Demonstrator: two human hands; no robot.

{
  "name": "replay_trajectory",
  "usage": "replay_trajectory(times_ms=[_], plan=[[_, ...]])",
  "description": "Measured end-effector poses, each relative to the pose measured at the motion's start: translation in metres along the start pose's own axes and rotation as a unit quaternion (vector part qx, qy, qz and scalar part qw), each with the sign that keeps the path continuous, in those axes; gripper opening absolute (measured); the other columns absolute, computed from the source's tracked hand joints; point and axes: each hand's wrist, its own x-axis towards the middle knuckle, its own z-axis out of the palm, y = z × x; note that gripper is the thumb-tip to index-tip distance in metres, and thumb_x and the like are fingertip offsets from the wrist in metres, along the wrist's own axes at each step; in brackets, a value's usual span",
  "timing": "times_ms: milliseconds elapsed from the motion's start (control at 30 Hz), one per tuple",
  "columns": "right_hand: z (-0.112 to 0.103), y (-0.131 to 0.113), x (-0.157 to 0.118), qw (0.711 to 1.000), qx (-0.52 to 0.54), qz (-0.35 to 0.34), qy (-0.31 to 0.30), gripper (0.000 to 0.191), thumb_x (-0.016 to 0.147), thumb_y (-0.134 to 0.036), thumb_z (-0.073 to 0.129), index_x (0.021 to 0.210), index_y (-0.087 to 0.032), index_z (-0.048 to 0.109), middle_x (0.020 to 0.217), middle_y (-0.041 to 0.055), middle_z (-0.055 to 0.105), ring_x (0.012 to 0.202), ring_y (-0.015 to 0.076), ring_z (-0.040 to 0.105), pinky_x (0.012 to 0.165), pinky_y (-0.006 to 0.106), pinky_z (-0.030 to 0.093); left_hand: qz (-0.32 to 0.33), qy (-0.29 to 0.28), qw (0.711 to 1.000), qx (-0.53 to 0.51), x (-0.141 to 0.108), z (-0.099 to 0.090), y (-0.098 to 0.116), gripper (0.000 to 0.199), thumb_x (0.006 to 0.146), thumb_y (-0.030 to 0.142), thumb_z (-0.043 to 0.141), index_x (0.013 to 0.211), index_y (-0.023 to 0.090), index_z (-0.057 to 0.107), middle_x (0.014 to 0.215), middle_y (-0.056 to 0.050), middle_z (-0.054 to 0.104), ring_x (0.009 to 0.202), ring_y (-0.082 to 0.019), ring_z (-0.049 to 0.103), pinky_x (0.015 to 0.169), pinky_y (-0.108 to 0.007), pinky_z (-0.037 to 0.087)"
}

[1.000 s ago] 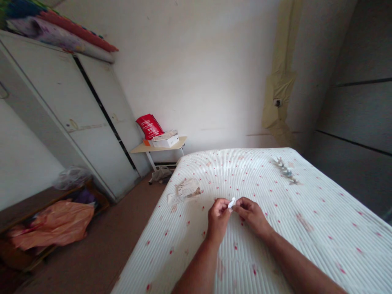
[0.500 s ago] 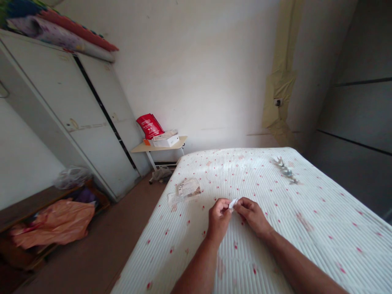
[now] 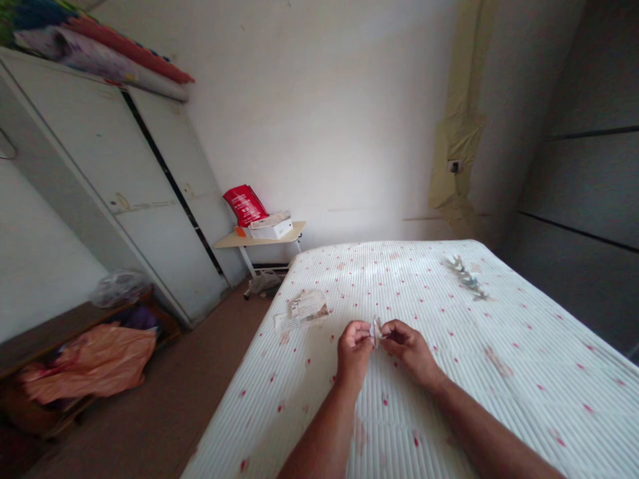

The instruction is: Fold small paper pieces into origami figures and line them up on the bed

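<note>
Between my hands is a small folded piece of paper (image 3: 375, 328), pale with darker marks, held just above the bed. My left hand (image 3: 355, 346) pinches its left side between thumb and fingers. On the other side, the bent fingers and thumb of my right hand (image 3: 405, 342) grip its right edge. Flat printed paper pieces (image 3: 308, 306) lie on the bed to the left. Several small folded paper shapes (image 3: 468, 279) sit in a slanting row at the right.
The bed (image 3: 429, 426) has a white ribbed cover with red dots. Beyond its far left corner, a small table (image 3: 232, 241) bears a white box (image 3: 272, 230) and a red bag (image 3: 244, 205). A wardrobe (image 3: 150, 213) and a low shelf with an orange bag (image 3: 94, 362) stand left.
The small paper has turned more upright and looks more spread, with folded points now showing. My hands have shifted slightly around it, both still gripping.
</note>
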Motion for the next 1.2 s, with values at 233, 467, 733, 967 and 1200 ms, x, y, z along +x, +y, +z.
replay_trajectory(times_ms=[233, 467, 733, 967, 1200], plan=[[-0.001, 0.002, 0.000, 0.999, -0.011, -0.033, 0.010, 0.016, 0.069, -0.033, 0.059, 0.075, -0.020, 0.053, 0.057, -0.0044, 0.047, 0.049, 0.0097, 0.041, 0.048, 0.023, 0.033, -0.015, -0.025, 0.999, -0.033, -0.001, 0.000, 0.003, 0.021, 0.061, 0.019, 0.058, 0.081, 0.015, 0.055, 0.063, 0.000, 0.058, 0.057, -0.011, 0.052, 0.056, -0.021, 0.040], [-0.001, -0.001, 0.000, 0.999, 0.002, -0.034, 0.008, 0.013, 0.070, -0.032, 0.057, 0.076, -0.020, 0.054, 0.057, -0.0043, 0.050, 0.048, 0.0098, 0.043, 0.047, 0.023, 0.035, -0.025, -0.036, 0.998, -0.055, 0.000, -0.001, 0.002, 0.021, 0.061, 0.019, 0.059, 0.081, 0.014, 0.056, 0.064, 0.000, 0.057, 0.056, -0.010, 0.051, 0.054, -0.021, 0.038], [-0.003, 0.005, 0.002, 0.999, -0.007, -0.039, -0.013, 0.013, 0.071, -0.026, 0.055, 0.081, -0.021, 0.051, 0.062, -0.0043, 0.048, 0.049, 0.0091, 0.042, 0.046, 0.023, 0.036, -0.006, -0.036, 0.999, -0.039, -0.001, 0.000, 0.003, 0.017, 0.064, 0.020, 0.060, 0.079, 0.013, 0.056, 0.060, 0.001, 0.055, 0.054, -0.008, 0.047, 0.052, -0.020, 0.036], [-0.007, -0.003, -0.004, 0.933, -0.275, -0.233, 0.018, 0.024, 0.076, -0.015, 0.051, 0.098, -0.023, 0.054, 0.094, 0.0056, 0.053, 0.071, 0.0140, 0.054, 0.062, 0.027, 0.048, -0.010, -0.033, 0.999, -0.025, -0.001, -0.001, 0.003, 0.019, 0.064, 0.027, 0.064, 0.076, 0.012, 0.058, 0.063, 0.000, 0.057, 0.057, -0.009, 0.050, 0.054, -0.020, 0.037], [-0.015, -0.003, -0.002, 0.817, -0.438, -0.373, -0.022, 0.025, 0.081, -0.011, 0.046, 0.098, -0.022, 0.058, 0.124, 0.0102, 0.043, 0.097, 0.0190, 0.052, 0.075, 0.032, 0.050, -0.011, -0.065, 0.998, -0.005, -0.002, -0.006, 0.010, 0.015, 0.066, 0.023, 0.062, 0.075, 0.011, 0.061, 0.069, -0.003, 0.062, 0.065, -0.012, 0.055, 0.061, -0.022, 0.042]])
